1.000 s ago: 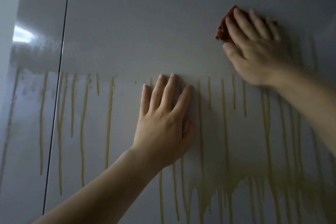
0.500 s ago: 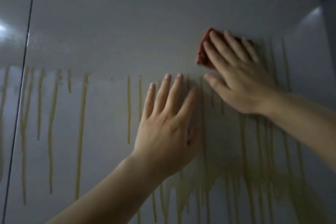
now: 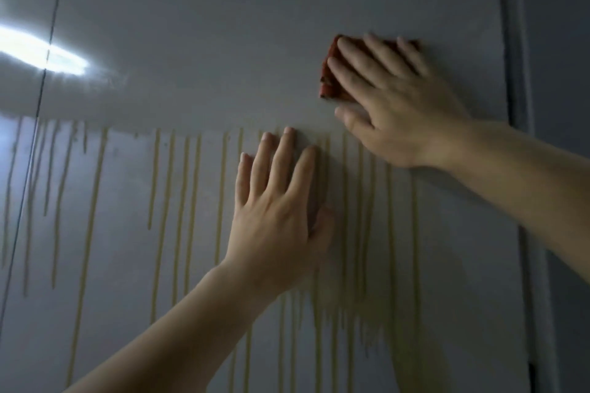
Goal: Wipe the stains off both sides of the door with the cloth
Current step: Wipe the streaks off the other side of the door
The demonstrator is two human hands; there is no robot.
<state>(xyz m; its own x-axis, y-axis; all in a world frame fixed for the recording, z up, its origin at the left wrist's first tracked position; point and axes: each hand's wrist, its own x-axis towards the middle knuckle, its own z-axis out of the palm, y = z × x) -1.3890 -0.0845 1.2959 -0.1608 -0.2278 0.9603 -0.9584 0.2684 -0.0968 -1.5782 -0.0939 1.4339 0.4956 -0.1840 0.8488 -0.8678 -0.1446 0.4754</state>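
Observation:
A glossy grey door (image 3: 223, 41) fills the view. Yellowish drip stains (image 3: 166, 201) run down its lower half in several long vertical streaks; the upper part looks stain-free. My right hand (image 3: 392, 99) lies flat with fingers spread and presses a reddish-brown cloth (image 3: 329, 73) against the door near its right edge, just above the stain line. Most of the cloth is hidden under the fingers. My left hand (image 3: 277, 207) rests flat on the stained area in the middle, fingers apart, holding nothing.
The door's right edge (image 3: 507, 41) meets a darker frame or wall (image 3: 558, 105). A thin vertical gap (image 3: 41, 89) at the left separates this door from a neighbouring panel, also streaked. A bright light reflection (image 3: 41, 51) sits on the upper left.
My right hand with the cloth moved down and left, then back up towards the door's right edge. My left hand stayed pressed at the same spot. The camera view shifted.

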